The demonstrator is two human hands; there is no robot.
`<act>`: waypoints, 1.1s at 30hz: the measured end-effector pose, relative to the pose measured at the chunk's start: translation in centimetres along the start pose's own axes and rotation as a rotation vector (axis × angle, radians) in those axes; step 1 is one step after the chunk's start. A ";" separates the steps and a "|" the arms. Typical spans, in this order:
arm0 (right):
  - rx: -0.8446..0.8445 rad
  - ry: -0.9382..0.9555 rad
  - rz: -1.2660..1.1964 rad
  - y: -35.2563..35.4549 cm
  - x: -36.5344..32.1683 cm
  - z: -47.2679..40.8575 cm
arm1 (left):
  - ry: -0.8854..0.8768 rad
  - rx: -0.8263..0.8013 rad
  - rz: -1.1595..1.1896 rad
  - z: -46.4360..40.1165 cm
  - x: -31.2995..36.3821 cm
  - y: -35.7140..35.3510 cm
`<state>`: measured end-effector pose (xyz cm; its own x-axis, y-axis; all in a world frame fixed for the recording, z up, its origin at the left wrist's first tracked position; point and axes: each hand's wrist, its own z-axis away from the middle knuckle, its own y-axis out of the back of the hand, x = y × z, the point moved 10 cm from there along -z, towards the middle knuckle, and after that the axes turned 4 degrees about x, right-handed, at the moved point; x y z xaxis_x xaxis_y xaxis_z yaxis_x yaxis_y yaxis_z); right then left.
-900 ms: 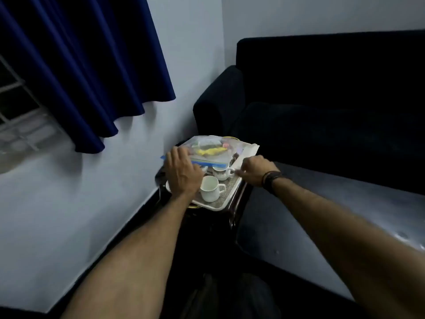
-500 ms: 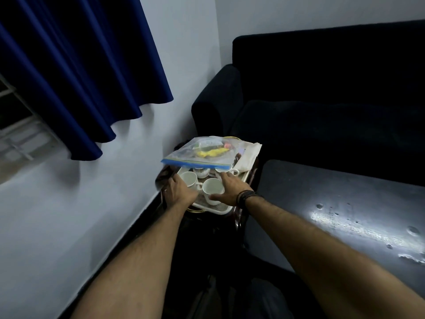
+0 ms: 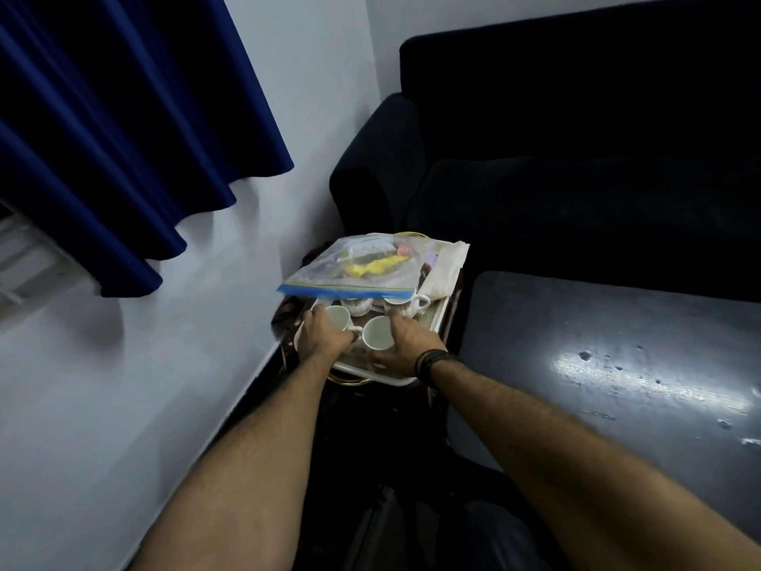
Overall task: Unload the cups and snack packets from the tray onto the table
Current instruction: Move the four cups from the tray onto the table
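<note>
Both hands are down on the white tray [image 3: 391, 381]. The left hand [image 3: 323, 337] is curled around one white cup [image 3: 338, 316], and the right hand [image 3: 405, 344] looks wrapped around the other cup [image 3: 379, 332], though it's dim. A clear snack bag [image 3: 362, 267] lies over the cups at the back, and the dark worktop [image 3: 617, 364] is just to the right.

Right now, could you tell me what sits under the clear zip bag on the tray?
Two patterned cups peek out beneath the zip bag; whatever lies further back on the tray is covered.
</note>
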<state>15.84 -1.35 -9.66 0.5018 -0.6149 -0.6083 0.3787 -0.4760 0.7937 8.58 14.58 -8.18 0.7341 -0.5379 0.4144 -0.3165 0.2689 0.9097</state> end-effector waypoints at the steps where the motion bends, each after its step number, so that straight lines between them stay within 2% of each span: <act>1: 0.030 0.002 -0.016 0.3 0.0 0.2 | -0.002 0.013 0.016 0.2 0.0 0.2; 8: 0.146 0.034 -0.017 4.8 -1.0 1.9 | -0.108 0.188 0.133 3.1 1.9 4.2; 16: 0.216 0.047 0.030 12.1 1.1 5.9 | -0.266 0.298 0.039 9.1 6.4 6.9; 23: 0.304 -0.116 0.039 20.1 9.6 11.8 | -0.554 0.257 0.068 15.3 16.1 3.2; 33: 0.411 -0.454 0.093 28.8 27.5 21.5 | -0.681 0.069 0.102 22.6 29.0 -5.9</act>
<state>23.79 -45.47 -3.65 0.1037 -0.8287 -0.5499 -0.0266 -0.5550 0.8314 18.18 -20.72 -0.93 0.1648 -0.9005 0.4025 -0.4180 0.3058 0.8554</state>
